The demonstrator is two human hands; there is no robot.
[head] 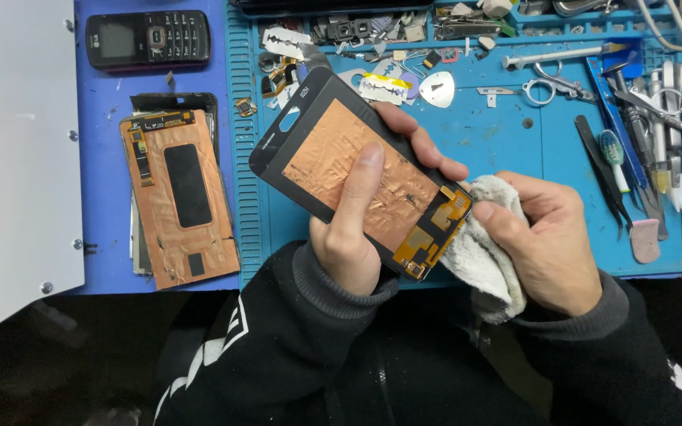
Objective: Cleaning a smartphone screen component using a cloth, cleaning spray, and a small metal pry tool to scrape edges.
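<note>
Left hand point(353, 229): grips screen panel point(357, 170) by its edges
Right hand point(542, 237): closed around cloth point(475, 252)
Panel: likely thin, stiff, fragile

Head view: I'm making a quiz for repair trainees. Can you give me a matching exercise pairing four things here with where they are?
Things:
1. phone screen panel
2. white cloth
3. black keypad phone
4. toothbrush

Places:
A. top left of the blue mat
B. among the tools on the right
C. gripped in the left hand
D. bunched in the right hand

Pairs: 1-C, 2-D, 3-A, 4-B
</note>
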